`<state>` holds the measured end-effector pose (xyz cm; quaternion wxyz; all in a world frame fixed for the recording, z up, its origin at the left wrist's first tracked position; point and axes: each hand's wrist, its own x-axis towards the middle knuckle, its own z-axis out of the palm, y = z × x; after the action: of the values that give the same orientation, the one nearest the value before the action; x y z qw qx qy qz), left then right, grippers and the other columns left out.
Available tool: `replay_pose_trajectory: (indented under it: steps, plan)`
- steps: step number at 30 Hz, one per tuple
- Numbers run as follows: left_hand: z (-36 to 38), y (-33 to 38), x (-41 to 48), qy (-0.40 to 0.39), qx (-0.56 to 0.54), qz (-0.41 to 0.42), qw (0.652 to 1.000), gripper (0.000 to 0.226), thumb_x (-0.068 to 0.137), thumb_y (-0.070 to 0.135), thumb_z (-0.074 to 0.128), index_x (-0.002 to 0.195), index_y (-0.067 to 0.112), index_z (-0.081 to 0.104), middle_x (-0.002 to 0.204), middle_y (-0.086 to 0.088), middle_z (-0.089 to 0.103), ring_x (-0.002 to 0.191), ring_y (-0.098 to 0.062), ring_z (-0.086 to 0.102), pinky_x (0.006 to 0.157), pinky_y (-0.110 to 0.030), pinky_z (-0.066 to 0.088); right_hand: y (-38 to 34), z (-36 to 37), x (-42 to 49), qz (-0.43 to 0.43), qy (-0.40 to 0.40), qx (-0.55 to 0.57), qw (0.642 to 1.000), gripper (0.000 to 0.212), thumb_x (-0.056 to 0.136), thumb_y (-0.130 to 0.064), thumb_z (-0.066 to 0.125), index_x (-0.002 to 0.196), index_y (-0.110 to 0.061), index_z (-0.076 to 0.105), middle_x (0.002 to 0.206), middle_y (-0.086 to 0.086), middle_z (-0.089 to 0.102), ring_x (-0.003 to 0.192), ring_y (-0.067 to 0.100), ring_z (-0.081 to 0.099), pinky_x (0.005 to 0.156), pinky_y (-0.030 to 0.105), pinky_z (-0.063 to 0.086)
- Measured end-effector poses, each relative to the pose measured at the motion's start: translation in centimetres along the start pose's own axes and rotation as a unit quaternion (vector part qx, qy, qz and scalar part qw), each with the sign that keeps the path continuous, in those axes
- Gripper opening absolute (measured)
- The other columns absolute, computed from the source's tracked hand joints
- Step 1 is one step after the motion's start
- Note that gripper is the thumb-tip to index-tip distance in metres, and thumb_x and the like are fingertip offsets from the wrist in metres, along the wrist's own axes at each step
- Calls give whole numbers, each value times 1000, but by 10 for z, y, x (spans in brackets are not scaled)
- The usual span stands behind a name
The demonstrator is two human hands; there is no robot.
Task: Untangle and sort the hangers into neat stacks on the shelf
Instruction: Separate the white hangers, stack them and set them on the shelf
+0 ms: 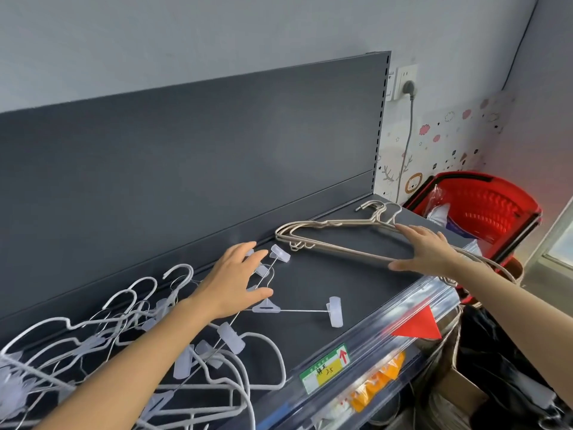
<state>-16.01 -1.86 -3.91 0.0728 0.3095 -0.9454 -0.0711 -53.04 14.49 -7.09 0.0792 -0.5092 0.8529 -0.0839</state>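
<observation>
Head view: L hand (232, 280) grip wide, fingers spread over clip hanger (266, 307) on shelf (325, 280); R hand (428, 251) grip wide, flat on beige hangers (325, 225).

Beige wire hangers (299, 245) lie flat, stacked at the dark grey shelf's (325, 283) right end; white coated hangers (102, 322) and clear clip hangers (266, 307) lie tangled left.
</observation>
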Motion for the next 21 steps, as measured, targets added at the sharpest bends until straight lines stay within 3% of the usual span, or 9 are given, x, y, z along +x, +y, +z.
replay_pose_trajectory:
  steps: [3, 11, 21]
  plan:
    - [3, -5, -1, -3, 2, -2, 1000, 78, 84, 55, 58, 148, 24, 25, 155, 5, 17, 144, -14, 8, 115, -36, 22, -20, -2, -5, -41, 19, -5, 999, 95, 74, -67, 60, 148, -28, 15, 153, 6, 24, 142, 27, 17, 114, 51, 9]
    - [-3, -22, -31, 16, -5, 1, 1000, 78, 84, 54, 59, 148, 25, 25, 153, 11, 19, 142, -11, 11, 116, -32, 21, -118, 3, -24, -165, 13, 58, 985, 84, 80, -59, 56, 148, -23, 21, 156, 4, 17, 143, 24, 14, 114, 40, 23]
    - [-21, -78, -111, 12, -17, -95, 995, 74, 86, 53, 56, 148, 27, 26, 152, 7, 25, 140, -11, 20, 115, -33, 23, -257, 33, -55, -325, -38, 69, 942, 75, 85, -57, 52, 147, -26, 24, 154, 1, 20, 141, 21, 21, 110, 30, 28]
